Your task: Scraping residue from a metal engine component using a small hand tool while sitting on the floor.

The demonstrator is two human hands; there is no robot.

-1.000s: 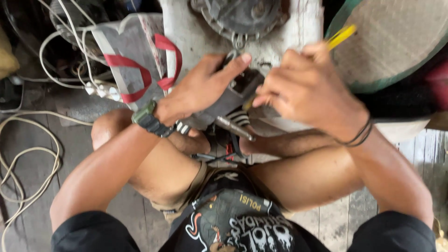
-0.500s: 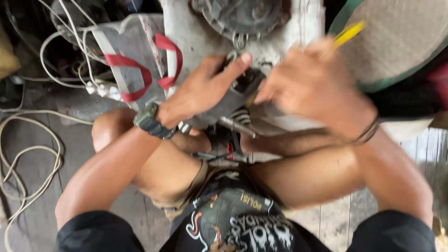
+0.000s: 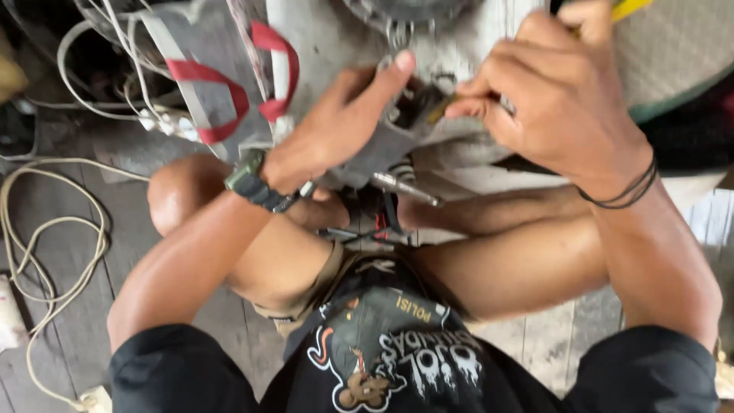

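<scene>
Lighting: soft, even daylight; weak shadows under the legs. Quality: motion blur on the right hand (image 3: 562,107); dark upper corners.

I see no screens or signs here, and nothing I can be sure is a package. The nearest thing to a label is the print (image 3: 390,356) on the front of my black shirt, low in the middle of the view below my crossed legs: pale lettering, a small yellow patch of letters above it, and a cartoon figure in brown, white and red at its left side. At the far left edge, on the floor boards beside the pale cable, lies a white and pink object (image 3: 9,313), too cut off to tell what it is.
</scene>
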